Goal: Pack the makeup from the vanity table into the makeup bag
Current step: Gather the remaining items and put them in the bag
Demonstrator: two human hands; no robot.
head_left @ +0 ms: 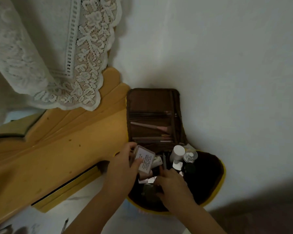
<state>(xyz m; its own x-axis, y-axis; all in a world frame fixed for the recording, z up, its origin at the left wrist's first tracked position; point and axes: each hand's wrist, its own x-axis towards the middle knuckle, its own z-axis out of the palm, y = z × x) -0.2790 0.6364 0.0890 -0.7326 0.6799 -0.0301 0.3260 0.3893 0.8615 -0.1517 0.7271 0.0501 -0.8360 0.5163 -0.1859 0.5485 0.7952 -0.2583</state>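
Down in the lower middle of the frame, a dark makeup bag (208, 174) with a yellow rim sits open against a pale wall (227, 65). Its brown lid (152, 102) stands upright behind it, and a pink brush (149, 126) and several thin pencils (159, 138) are tucked across the inside of that lid.

The left hand (123, 168) reaches in from the lower left and grips a small clear-edged box (145, 160) with a white printed label, its thumb and fingers curled around the box's left side at the bag's left rim. The right hand (172, 184) comes in from the lower right, just beside the left, with its fingers bent down among the things inside the bag; whether it holds anything cannot be told.

Inside the bag, toward its back, a white bottle (177, 153) stands next to a clear glass bottle (190, 156). Small silvery and dark pieces lie between the two hands, too blurred to name.

To the left of the bag, a yellow wooden desk (66, 149) runs across the frame, with a dark drawer gap along its lower edge. A white lace cloth (57, 48) hangs over the upper left corner.
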